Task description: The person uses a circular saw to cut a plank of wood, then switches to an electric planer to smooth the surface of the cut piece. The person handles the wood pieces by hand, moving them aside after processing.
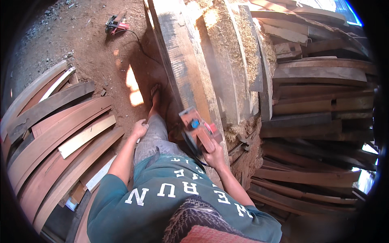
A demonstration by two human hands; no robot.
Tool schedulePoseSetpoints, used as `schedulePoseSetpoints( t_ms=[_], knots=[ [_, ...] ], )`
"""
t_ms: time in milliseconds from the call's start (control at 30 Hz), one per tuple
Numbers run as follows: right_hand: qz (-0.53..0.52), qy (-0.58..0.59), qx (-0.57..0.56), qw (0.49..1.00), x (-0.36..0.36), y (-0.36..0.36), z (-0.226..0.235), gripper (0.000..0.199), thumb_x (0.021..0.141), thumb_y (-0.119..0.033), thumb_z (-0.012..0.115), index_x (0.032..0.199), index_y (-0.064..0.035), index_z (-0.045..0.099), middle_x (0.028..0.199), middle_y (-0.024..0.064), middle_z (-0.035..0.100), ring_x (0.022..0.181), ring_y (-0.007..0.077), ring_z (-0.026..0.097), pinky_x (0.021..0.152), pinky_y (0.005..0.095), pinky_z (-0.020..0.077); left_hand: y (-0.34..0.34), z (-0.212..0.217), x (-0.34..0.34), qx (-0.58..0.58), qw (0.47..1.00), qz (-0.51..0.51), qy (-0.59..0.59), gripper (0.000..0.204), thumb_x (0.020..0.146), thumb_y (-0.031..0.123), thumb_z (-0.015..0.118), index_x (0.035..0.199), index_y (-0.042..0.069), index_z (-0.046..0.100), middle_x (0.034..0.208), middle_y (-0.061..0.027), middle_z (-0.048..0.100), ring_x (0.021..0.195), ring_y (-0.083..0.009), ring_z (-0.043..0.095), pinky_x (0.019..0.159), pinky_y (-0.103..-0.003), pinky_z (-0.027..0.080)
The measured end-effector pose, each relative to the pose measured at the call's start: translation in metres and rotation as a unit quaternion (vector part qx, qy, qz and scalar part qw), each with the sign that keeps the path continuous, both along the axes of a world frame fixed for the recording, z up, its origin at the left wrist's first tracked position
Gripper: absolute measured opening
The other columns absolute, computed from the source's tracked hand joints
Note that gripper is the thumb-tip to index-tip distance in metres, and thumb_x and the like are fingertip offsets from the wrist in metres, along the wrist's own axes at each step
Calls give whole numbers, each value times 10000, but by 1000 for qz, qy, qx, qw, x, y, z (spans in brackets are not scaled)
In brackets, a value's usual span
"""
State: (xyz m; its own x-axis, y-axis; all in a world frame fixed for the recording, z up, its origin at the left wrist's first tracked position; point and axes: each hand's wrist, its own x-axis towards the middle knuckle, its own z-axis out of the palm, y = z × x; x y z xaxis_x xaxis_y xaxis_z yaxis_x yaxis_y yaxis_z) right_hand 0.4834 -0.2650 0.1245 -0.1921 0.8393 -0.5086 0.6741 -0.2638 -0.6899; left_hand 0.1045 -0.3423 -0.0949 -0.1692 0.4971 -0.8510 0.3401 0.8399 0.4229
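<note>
In my right hand [214, 154] is a red electric hand planer [197, 130] with a blue knob, gripped by its rear handle. It is at the near part of a long, pale, rough wooden beam [184, 65]; the contact underneath is hidden. A dark cord hangs beside the planer. My left hand [140, 128] rests by my left thigh, fingers curled in; whether anything is inside them is hidden. Just below that hand shows a small whitish spot that I cannot make out.
Curved boards [60, 150] lie piled on the left, and more timber [320, 101] is stacked on the right. Wood shavings [249, 60] cover the planks beyond the beam. Another red power tool [117, 26] with a cord lies on the dirt floor [89, 44].
</note>
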Motion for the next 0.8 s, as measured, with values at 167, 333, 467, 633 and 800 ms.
schedulePoseSetpoints(
  t_ms=[167, 333, 467, 633, 800],
  knots=[
    [0, 71, 113, 991, -103, 138, -7, 283, 832, -95, 742, 1097, -1, 706, 969, 287, 757, 1024, 455, 750, 840, 486, 599, -14, -19, -15, -1, 999, 38, 9, 608, 954, 217, 681, 1488, -53, 574, 1364, -287, 696, 1282, -375, 682, 1113, -419, 517],
    [93, 27, 116, 989, -219, 316, -11, 278, 907, -198, 654, 1110, -29, 742, 918, 300, 733, 968, 458, 742, 825, 519, 578, 8, -16, -45, -4, 996, 84, 27, 589, 956, 233, 681, 1463, -57, 602, 1383, -300, 682, 1299, -370, 674, 1121, -420, 507],
    [138, 40, 304, 942, -321, 438, -16, 262, 1044, -279, 544, 1109, -208, 788, 842, 214, 764, 828, 386, 773, 760, 477, 610, 3, -40, -79, -32, 982, 186, 3, 569, 988, 191, 667, 1479, -81, 572, 1435, -274, 660, 1326, -343, 659, 1130, -405, 500],
    [188, -14, 292, 938, -446, 591, -52, 227, 971, -264, 603, 973, -130, 786, 815, 137, 774, 769, 271, 764, 717, 402, 617, 6, -29, -109, -60, 967, 246, 9, 541, 1007, 149, 667, 1489, -73, 561, 1416, -269, 670, 1315, -318, 663, 1122, -388, 506],
    [243, -56, 260, 933, -486, 653, -101, 243, 947, -252, 615, 888, -83, 779, 767, 92, 767, 709, 201, 750, 676, 361, 615, 18, -43, -114, -52, 956, 287, -16, 538, 1025, 126, 643, 1512, -73, 529, 1417, -263, 668, 1313, -299, 662, 1116, -377, 511]
  ],
)
